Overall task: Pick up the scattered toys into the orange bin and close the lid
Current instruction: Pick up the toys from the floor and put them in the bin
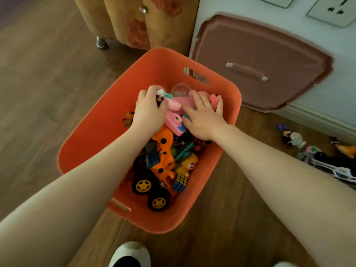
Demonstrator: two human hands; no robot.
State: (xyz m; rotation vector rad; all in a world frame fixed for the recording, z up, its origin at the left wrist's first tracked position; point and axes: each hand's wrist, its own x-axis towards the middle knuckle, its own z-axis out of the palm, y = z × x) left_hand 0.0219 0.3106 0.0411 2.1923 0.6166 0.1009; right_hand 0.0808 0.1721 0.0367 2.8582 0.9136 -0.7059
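Both hands reach into the orange bin (92,130) at frame centre — the left hand (149,112) grips small toys (160,94), the right hand (204,117) lies spread on a pink toy (176,123). The lid (260,62) leans on the wall at 1 o'clock; more scattered toys (316,153) lie at 3 o'clock.

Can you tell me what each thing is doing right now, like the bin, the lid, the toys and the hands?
orange bin: open, no lid on, partly full of toys.
lid: off, leaning upright against the wall.
left hand: inside the bin, fingers curled round small toys.
right hand: inside the bin, fingers spread, pressing on pink toys.
orange truck: lying in the bin.
floor toys: not picked up yet, on the floor.
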